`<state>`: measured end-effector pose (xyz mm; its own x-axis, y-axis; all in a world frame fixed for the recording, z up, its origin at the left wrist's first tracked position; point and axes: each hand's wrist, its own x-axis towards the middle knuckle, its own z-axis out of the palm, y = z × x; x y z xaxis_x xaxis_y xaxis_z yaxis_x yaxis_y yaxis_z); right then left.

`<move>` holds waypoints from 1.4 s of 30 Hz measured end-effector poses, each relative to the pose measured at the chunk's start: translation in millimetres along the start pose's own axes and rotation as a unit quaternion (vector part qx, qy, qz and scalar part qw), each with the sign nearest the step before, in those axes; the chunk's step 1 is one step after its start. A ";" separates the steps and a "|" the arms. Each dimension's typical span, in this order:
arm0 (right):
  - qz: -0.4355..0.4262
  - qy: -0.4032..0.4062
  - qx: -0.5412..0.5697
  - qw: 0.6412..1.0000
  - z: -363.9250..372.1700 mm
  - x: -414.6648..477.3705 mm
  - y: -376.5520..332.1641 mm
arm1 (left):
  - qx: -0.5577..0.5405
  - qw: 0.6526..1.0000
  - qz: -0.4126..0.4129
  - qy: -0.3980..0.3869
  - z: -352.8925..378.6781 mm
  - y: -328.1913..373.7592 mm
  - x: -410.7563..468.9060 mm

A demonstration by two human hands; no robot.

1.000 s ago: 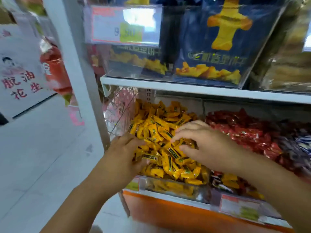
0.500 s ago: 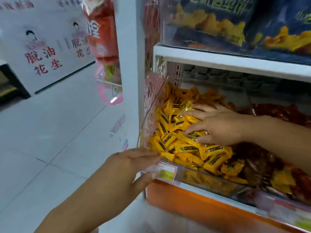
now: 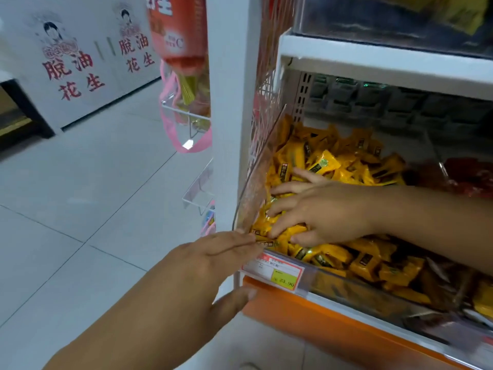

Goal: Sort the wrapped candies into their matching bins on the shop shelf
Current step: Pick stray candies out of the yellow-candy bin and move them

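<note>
**Operator:** Where are my hands?

**Spotter:** Your right hand (image 3: 320, 212) lies palm down on the heap of yellow foil-wrapped candies (image 3: 346, 166). They fill the leftmost clear plastic bin (image 3: 346, 285) on the shelf. Your fingers are spread wide and nearly straight, pressing on the wrappers near the bin's front left corner.

**Operator:** And the left?

**Spotter:** Your left hand (image 3: 213, 263) is outside the bin at that same corner. Its fingers are straight and close together, with the tips touching the edge where the clear plastic side divider (image 3: 256, 188) meets the front wall. Your thumb is spread apart below them. It sits just beside the white and red price label (image 3: 274, 271), whose yellow patch reads 23.90. That hand holds nothing.

**Operator:** What's around the bin?

**Spotter:** A pile of red wrapped candies (image 3: 466, 177) sits in the next compartment to your right, behind your forearm. At the front right, some yellow wrappers lie among darker ones, too blurred to name. A white metal shelf board (image 3: 373, 68) runs above the bin and an orange base panel (image 3: 320, 329) runs below it. A white upright post (image 3: 229, 102) stands to the left. Past the post, orange-red hanging packets (image 3: 178, 30) dangle over the pale tiled floor (image 3: 80, 196).
</note>
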<state>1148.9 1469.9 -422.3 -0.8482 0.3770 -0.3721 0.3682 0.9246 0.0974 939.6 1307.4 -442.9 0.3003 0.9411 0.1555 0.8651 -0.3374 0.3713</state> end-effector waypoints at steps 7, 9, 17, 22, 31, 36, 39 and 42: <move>0.054 0.039 0.006 0.998 -4.2 -37.6 21.5 | 0.002 0.999 0.009 -0.033 -6.6 0.1 -2.3; 0.073 0.028 0.003 0.997 -7.3 -45.7 25.8 | -0.020 0.999 0.002 -0.037 -7.3 -0.4 -2.5; 0.071 0.017 0.029 0.997 -39.3 -33.3 -2.1 | 0.005 1.000 0.008 -0.008 -12.2 5.1 3.4; -0.037 -0.007 0.034 0.999 -12.0 31.5 -34.9 | -0.038 0.999 0.005 -0.015 -13.2 -0.3 3.5; 0.005 -0.029 0.001 1.000 -7.6 0.1 3.0 | -0.018 0.999 -0.005 -0.026 -8.2 -2.0 0.8; 0.047 0.003 -0.012 0.999 -13.5 -19.1 17.4 | -0.031 0.998 -0.004 -0.046 -9.3 -0.7 1.6; 0.103 0.001 0.006 0.995 -18.1 -33.2 28.2 | -0.023 0.998 -0.002 -0.052 -8.7 -0.9 2.0; 0.127 -0.026 -0.025 0.991 -19.7 -35.9 24.5 | -0.013 0.998 -0.007 -0.060 -9.8 1.8 3.0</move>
<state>1180.9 1480.1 -388.4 -0.7090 0.5957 -0.3774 0.5468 0.8024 0.2393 938.1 1309.4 -432.7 0.3358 0.9411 0.0389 0.8596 -0.3231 0.3959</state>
